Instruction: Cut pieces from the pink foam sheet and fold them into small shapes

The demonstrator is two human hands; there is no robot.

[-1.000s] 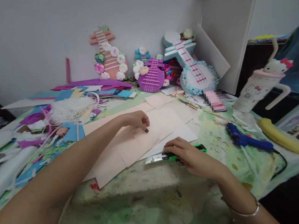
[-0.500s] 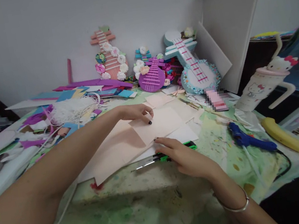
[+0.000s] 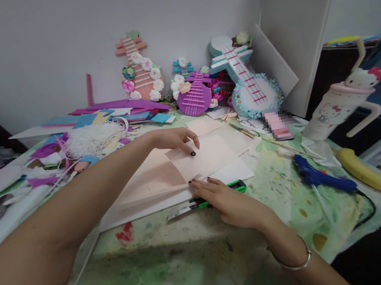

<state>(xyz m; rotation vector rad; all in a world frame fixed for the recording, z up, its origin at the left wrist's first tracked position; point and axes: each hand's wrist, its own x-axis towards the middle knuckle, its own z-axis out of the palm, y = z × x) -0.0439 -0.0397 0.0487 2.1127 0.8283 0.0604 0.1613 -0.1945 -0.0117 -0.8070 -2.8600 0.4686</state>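
Note:
My left hand (image 3: 177, 142) rests on a small pale pink sheet (image 3: 210, 153), its thumb and forefinger a little apart. Under this lies a larger pale pink sheet (image 3: 146, 182), its left part raised off the white board (image 3: 130, 217) below. My right hand (image 3: 228, 199) spreads its fingers flat, fingertips at the small sheet's near edge. Beneath those fingers lies a green and black utility knife (image 3: 237, 186), blade out and pointing left. The palm side and thumb of my right hand are hidden.
A blue glue gun (image 3: 322, 176), a banana (image 3: 369, 172) and a tumbler (image 3: 335, 107) stand or lie at right. Decorated craft instruments, including a purple one (image 3: 194, 95), lean at the back. Scraps and white shredded strands (image 3: 90, 140) cover the left.
The larger sheet's raised near corner has dropped toward the board. My right hand has shifted slightly left and flattened, and the knife has turned to show its blade's broad face.

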